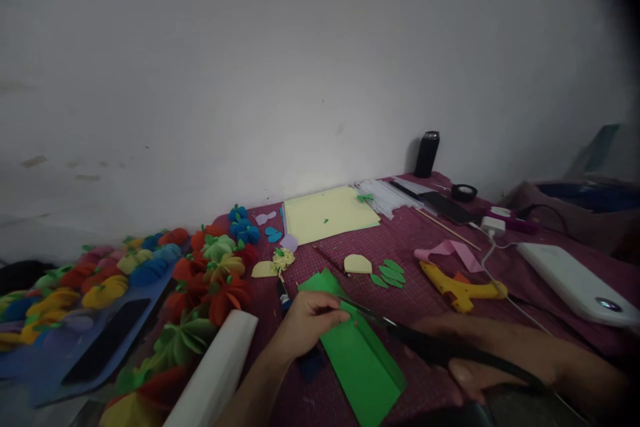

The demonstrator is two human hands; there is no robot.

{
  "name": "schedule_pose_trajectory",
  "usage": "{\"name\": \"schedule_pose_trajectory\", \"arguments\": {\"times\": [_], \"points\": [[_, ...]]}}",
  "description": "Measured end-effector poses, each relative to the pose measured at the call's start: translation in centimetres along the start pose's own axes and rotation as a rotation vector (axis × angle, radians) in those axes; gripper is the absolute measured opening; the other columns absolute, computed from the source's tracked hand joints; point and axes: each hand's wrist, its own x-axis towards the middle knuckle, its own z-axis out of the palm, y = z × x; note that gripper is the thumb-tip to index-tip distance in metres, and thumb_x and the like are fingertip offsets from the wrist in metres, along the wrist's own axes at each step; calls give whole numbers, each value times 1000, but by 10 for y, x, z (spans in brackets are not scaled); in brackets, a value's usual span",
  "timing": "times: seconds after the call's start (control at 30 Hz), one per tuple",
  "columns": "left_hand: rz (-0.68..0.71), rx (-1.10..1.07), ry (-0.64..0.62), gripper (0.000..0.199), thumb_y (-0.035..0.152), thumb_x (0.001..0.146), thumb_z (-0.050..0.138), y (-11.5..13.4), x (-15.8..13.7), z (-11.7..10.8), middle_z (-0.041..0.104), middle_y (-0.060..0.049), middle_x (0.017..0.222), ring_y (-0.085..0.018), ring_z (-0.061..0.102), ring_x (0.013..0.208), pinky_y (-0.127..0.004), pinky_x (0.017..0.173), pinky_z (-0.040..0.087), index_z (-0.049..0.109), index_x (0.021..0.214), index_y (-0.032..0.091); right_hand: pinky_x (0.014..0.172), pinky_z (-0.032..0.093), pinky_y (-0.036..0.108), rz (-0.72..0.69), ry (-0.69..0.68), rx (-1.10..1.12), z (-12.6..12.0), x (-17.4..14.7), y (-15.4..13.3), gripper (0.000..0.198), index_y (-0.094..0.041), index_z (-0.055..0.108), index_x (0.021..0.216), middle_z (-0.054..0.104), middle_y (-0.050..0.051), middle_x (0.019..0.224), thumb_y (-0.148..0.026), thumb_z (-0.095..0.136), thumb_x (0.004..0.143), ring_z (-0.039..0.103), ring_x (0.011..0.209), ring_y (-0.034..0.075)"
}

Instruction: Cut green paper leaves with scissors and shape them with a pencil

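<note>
My left hand point(311, 321) pinches the far part of a green foam-like sheet point(356, 367) between thumb and fingers. Long black-handled scissors point(430, 343) are gripped in my right hand point(480, 353), which is smeared by motion. Their blades point left and meet the sheet's edge close to my left fingertips. Several green leaf-shaped cutouts point(391, 273) lie just beyond the sheet. Beside them rests a pale yellow rounded piece point(357, 264). A dark, thin stick-like tool point(330, 259) lies left of that piece.
Colourful pumpkin-like foam shapes point(220, 273) crowd the left, near a white roll point(215, 373). A stack of yellow sheets point(330, 213) lies by the wall. On the right are a yellow glue gun point(463, 290), a pink strip point(450, 250), a white power bank point(575, 283), cables and a black bottle point(427, 155).
</note>
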Motion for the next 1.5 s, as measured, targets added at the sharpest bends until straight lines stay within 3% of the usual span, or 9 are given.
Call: {"name": "schedule_pose_trajectory", "arguments": {"times": [0.1,0.3,0.5,0.73,0.83,0.97,1.13,1.3,1.5], "points": [[-14,0,6,16,30,72,70,1,0,0,57,0,54,-10,42,50,-21,47,28,74,64,17,56,46,22,29,-80,155,-1,2,7,67,-16,53,119,65,7,82,-66,55,74,61,66,15],[-6,47,25,20,33,71,70,-2,0,0,53,1,51,-10,39,48,-22,46,25,71,60,16,50,41,16,54,-24,186,4,1,0,59,-12,56,112,60,1,69,-61,53,79,55,53,8],[-79,-51,52,24,39,69,73,-7,1,0,65,-3,60,-14,51,56,-23,52,35,72,62,15,44,39,14,40,22,223,-4,0,-1,54,-15,57,102,58,0,64,-60,61,72,51,48,6],[-173,-425,284,26,30,63,79,-7,7,-5,70,-6,72,-16,61,68,-25,64,45,72,82,14,50,45,22,-68,503,-128,-38,33,-18,46,-15,52,115,66,6,79,-47,55,82,59,62,15],[-160,-551,362,27,30,61,81,-6,8,-8,69,-6,78,-17,62,74,-28,72,47,71,81,14,63,49,29,-117,574,-235,-48,56,-9,48,-20,51,119,70,7,92,-44,59,78,64,79,22],[-133,-565,386,33,27,57,83,-9,10,-11,68,-4,79,-14,61,71,-25,69,47,70,84,13,57,45,29,-24,705,-541,-58,84,18,39,-20,54,107,70,4,75,-40,61,75,64,65,21],[-134,-637,473,31,29,53,84,-15,14,-14,69,-3,77,-15,64,75,-26,73,49,69,74,13,63,48,29,-93,713,-639,-72,108,38,38,-19,54,111,71,6,84,-26,57,74,66,73,21],[-152,-631,452,35,28,50,85,-14,15,-13,70,-5,82,-19,66,86,-27,77,49,68,77,13,74,50,30,-88,723,-664,-73,124,44,43,-21,53,118,70,8,102,-22,55,75,67,89,22],[-224,-506,466,34,41,56,79,-18,15,-11,62,0,61,-16,65,58,-22,46,44,61,66,14,75,50,31,-83,614,-783,-77,150,48,47,-19,56,119,71,8,100,-17,57,72,67,88,23]]}}
